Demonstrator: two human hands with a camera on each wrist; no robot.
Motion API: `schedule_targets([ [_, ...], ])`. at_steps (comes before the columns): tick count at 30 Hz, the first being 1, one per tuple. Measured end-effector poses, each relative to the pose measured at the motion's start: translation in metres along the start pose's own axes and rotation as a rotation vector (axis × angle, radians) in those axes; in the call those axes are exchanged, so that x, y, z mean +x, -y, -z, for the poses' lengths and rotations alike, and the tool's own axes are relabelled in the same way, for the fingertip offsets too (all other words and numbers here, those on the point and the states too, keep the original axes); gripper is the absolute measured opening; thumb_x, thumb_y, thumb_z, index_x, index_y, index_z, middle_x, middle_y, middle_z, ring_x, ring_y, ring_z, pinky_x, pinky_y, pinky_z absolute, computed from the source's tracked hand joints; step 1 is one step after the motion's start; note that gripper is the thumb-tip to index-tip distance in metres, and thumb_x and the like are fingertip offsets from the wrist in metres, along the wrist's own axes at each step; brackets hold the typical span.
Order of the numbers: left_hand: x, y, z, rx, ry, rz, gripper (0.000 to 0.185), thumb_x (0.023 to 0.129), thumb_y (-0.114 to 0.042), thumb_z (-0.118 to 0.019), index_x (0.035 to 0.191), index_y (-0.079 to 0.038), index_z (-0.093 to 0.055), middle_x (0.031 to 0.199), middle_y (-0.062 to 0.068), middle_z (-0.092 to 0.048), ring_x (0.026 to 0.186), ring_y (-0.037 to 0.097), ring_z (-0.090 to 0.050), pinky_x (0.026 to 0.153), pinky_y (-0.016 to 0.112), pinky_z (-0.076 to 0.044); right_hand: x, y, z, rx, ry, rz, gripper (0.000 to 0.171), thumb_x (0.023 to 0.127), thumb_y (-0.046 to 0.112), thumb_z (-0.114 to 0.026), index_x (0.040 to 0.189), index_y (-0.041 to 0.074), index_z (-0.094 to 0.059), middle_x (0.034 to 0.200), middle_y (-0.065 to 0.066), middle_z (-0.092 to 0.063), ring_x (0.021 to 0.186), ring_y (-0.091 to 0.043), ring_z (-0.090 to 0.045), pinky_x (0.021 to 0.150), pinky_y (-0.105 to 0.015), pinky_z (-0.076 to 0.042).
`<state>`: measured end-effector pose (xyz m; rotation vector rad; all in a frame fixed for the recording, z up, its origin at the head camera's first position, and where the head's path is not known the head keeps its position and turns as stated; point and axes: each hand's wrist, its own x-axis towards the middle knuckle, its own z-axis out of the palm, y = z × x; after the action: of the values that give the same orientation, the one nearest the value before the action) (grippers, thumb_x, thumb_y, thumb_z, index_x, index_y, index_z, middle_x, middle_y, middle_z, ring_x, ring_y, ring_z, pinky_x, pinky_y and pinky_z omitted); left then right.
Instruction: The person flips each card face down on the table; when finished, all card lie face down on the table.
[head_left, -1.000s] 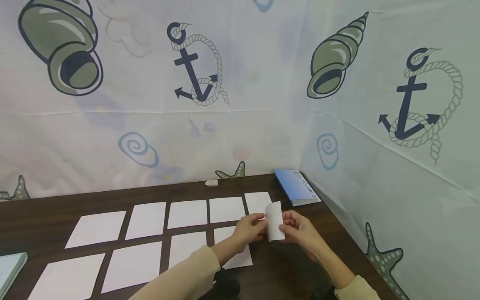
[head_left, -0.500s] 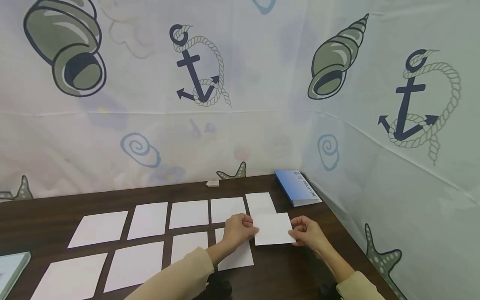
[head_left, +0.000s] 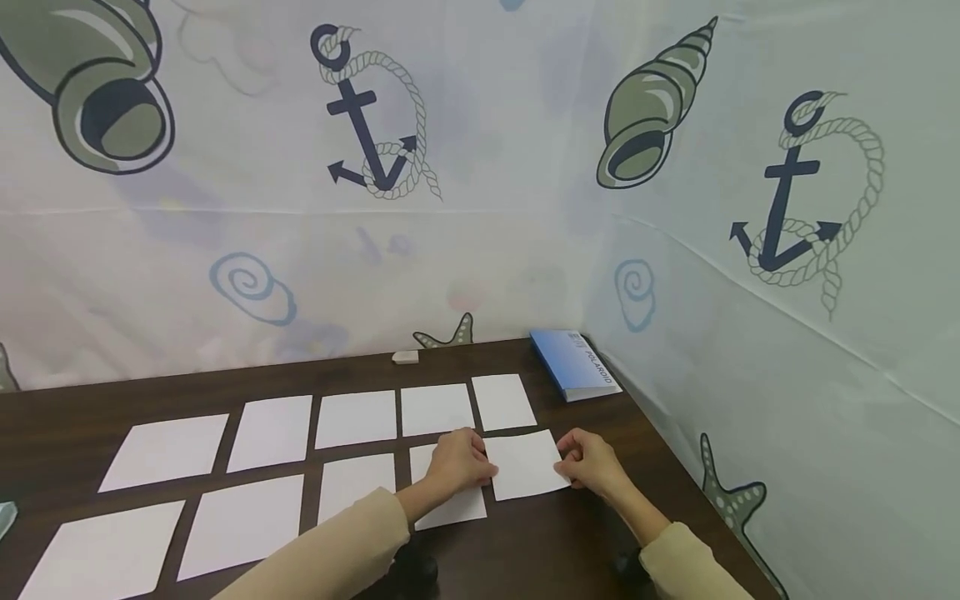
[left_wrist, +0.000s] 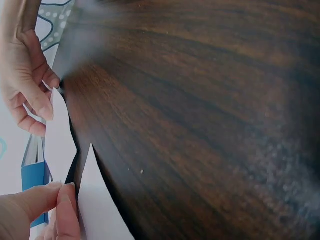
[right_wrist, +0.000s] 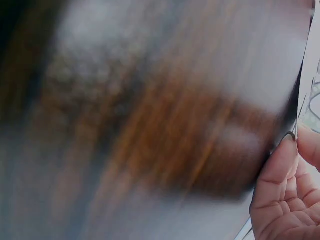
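Observation:
A white square sheet of paper [head_left: 525, 468] spans the space between both hands, close over the dark table at the right end of the nearer row. Its left edge is pinched by my left hand [head_left: 457, 463], between thumb and fingers. My right hand [head_left: 594, 467] pinches the opposite edge. Seen in the left wrist view, the sheet [left_wrist: 60, 142] bends slightly and a second sheet [left_wrist: 100, 207] lies beside it on the wood. In the right wrist view, thumb and fingers of the right hand [right_wrist: 285, 200] meet at the paper's edge.
Several white sheets lie in two rows, among them a far-row sheet [head_left: 504, 402] and a near-row one [head_left: 242, 527]. A blue book [head_left: 572, 365] marked POLAROID sits in the back right corner. A small white block [head_left: 406, 357] lies at the table's back edge, before the patterned cloth.
The sheet, curled over a second ago, is now opened out flat between both hands and lower over the table. Both hands moved apart and slightly down. The head view has shifted a little.

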<state>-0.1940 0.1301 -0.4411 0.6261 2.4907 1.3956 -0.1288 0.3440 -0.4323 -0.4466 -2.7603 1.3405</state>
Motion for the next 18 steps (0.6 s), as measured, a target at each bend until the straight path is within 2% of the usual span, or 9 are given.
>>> schedule_targets([
  [5,0.0031,0.0018,-0.0035,0.040,0.032,0.017,0.027,0.069,-0.004,-0.079,0.086,0.003,-0.061,0.061,0.004,-0.066,0.049,0.010,-0.062,0.049,0.020,-0.045,-0.0013,0.0006,0.0007,-0.064,-0.002,-0.012,0.022,0.074,-0.005,-0.072,0.092,0.000,-0.060,0.064,-0.004,-0.052,0.053,-0.015,-0.051,0.049,-0.029,-0.050],
  [13,0.0067,0.0006,-0.0055,0.081,0.031,0.076,0.025,0.067,-0.003,-0.079,0.084,0.005,-0.062,0.057,0.003,-0.062,0.047,0.010,-0.059,0.048,0.021,-0.047,0.0021,0.0020,-0.0008,-0.220,0.015,0.047,0.022,0.074,-0.001,-0.074,0.089,0.002,-0.058,0.064,-0.005,-0.052,0.050,-0.014,-0.051,0.048,-0.027,-0.051],
  [15,0.0068,-0.0003,-0.0070,0.065,0.040,0.078,0.025,0.067,-0.002,-0.078,0.084,0.005,-0.061,0.057,0.004,-0.061,0.047,0.010,-0.060,0.048,0.020,-0.047,0.0000,0.0002,0.0009,-0.241,0.012,0.060,0.023,0.074,0.000,-0.075,0.090,0.001,-0.057,0.064,-0.005,-0.051,0.049,-0.014,-0.051,0.047,-0.027,-0.050],
  [18,0.0083,-0.0038,-0.0060,-0.019,0.074,0.050,0.025,0.072,-0.001,-0.075,0.088,0.007,-0.059,0.060,0.005,-0.063,0.048,0.010,-0.062,0.048,0.020,-0.050,-0.0018,-0.0007,0.0068,-0.254,-0.010,0.073,0.024,0.076,0.002,-0.073,0.094,0.000,-0.057,0.064,-0.004,-0.051,0.048,-0.013,-0.051,0.047,-0.027,-0.049],
])
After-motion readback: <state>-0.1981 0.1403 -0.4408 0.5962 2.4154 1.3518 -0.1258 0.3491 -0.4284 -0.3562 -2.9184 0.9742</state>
